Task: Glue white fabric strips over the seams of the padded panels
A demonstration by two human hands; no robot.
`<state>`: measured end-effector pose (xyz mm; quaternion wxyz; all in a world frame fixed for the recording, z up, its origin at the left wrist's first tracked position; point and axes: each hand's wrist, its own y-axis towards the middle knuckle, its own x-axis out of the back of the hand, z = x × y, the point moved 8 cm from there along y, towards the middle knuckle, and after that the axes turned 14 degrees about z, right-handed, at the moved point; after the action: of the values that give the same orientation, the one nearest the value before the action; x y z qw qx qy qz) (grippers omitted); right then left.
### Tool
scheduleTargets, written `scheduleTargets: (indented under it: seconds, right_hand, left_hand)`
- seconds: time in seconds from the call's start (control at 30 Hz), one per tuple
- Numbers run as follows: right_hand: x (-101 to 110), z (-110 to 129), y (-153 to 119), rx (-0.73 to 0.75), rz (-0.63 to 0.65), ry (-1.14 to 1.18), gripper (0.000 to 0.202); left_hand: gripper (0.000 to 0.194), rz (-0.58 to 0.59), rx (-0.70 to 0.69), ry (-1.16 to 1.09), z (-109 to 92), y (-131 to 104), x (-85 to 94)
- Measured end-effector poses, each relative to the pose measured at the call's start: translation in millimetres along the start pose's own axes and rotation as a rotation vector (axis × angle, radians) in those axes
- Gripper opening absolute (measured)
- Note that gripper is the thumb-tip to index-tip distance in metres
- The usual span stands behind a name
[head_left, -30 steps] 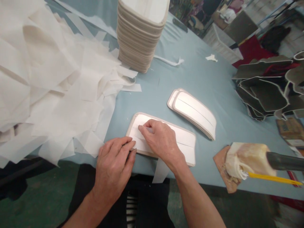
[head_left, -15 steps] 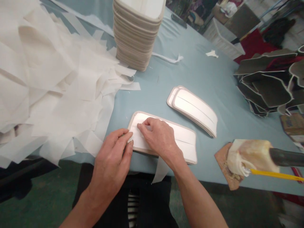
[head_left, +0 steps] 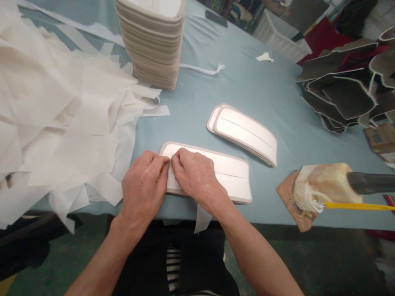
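Note:
A white panel with a beige rim lies near the table's front edge, on top of others like it. My left hand is closed at its left end, thumb and fingertips pinched together. Right beside it my right hand rests over the panel, its fingers also pinched. What sits between the fingertips of either hand is too small to make out. A pale strip hangs over the table edge below my right wrist. Behind to the right lies a small pile of similar panels.
Loose white cloth pieces heap up on the left. A tall stack of beige-rimmed panels stands at the back. A tool with a dark handle and yellow cord sits right, below dark curved pieces.
My left hand's fingers have closed into a pinch and moved up along the panel's end. My right hand has come closer to it. The view has shifted slightly.

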<state>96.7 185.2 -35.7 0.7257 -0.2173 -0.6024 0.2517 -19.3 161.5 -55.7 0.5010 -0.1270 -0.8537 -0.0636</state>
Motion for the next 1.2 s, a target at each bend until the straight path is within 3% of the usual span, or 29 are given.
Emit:
scheduleTargets:
  seconds: [0.23,0.5,0.77,1.0,1.2]
  right_hand:
    - [9.3,-16.5,-13.7,0.01,-0.043,0.145,0.029]
    - [11.1,-86.8,-28.4,0.098,0.031,0.372,0.025]
    - [0.7,-152.2,-43.3,0.257,0.135,0.594,0.037]
    - [1.4,-167.8,-43.4,0.285,0.013,0.625,0.031]
    - [-2.6,-184.8,-45.3,0.257,-0.052,0.72,0.026]
  left_hand:
    - [0.023,-0.005,0.015,0.117,1.3,1.9,-3.0]
    - [0.024,0.0,0.031,0.17,3.4,5.3,-1.8]
    - [0.029,0.016,0.107,0.205,2.9,7.3,4.8]
    - [0.03,-0.033,0.014,0.248,-4.9,8.9,6.9]
    - [0.031,-0.035,0.022,0.221,-10.3,11.0,9.0]
